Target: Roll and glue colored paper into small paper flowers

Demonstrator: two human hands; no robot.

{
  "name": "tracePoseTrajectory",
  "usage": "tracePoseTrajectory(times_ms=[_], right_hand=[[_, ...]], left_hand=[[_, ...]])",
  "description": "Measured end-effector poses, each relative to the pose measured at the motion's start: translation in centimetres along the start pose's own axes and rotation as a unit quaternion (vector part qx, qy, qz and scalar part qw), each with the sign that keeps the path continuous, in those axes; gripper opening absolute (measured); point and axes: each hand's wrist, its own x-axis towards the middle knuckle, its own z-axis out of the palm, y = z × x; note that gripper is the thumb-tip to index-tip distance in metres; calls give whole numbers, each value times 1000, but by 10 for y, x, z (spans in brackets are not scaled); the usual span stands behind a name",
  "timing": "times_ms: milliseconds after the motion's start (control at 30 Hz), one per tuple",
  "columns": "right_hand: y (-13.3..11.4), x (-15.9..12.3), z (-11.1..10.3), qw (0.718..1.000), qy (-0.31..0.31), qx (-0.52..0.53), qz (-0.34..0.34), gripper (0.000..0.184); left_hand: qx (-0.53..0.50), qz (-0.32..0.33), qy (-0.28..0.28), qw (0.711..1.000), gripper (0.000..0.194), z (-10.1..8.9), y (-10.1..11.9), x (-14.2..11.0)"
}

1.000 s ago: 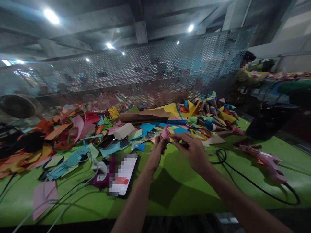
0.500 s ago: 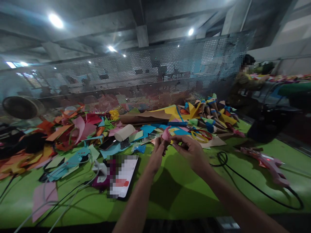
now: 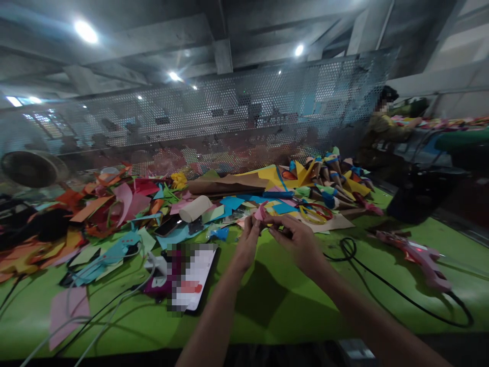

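A small piece of curled pink paper (image 3: pixel 261 211) stands up from the fingertips of my left hand (image 3: pixel 247 243), which is closed in a pinch around its lower part. From the right, my right hand (image 3: pixel 296 239) has its thumb and forefinger pinched at the paper's lower edge; the exact contact is partly hidden by the fingers. Both hands are raised over the green table (image 3: pixel 282 316). Just behind them lie yellow-handled scissors (image 3: pixel 314 213) and scraps of blue paper (image 3: pixel 284 208).
A pink glue gun (image 3: pixel 424 260) with a black cord lies at right. On the left are a phone (image 3: pixel 196 280), a purple power strip (image 3: pixel 158 285), cables and heaped coloured paper (image 3: pixel 130 201). Paper cones (image 3: pixel 336 178) are piled behind. A person (image 3: pixel 385 127) sits far right.
The pink paper has turned from an open curl into a narrower, more pointed shape. My right fingers have shifted slightly at its edge, while my left hand stays nearly in place.
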Motion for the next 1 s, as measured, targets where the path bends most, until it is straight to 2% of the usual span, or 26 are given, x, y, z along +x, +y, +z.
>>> tracePoseTrajectory(times_ms=[233,467,867,1000], right_hand=[[-1,-7,5,996,-10,-79,-48,31],[0,-8,3,993,-52,-65,-82,34],[-4,-14,1,991,-98,-61,-66,40],[-2,-15,-4,997,-63,-15,-43,39]], left_hand=[[-19,-25,5,999,48,-2,2,-1],[-76,-31,25,996,43,-1,1,1],[-109,-28,36,993,38,-5,-5,3],[-128,-21,39,991,41,-6,-7,4]])
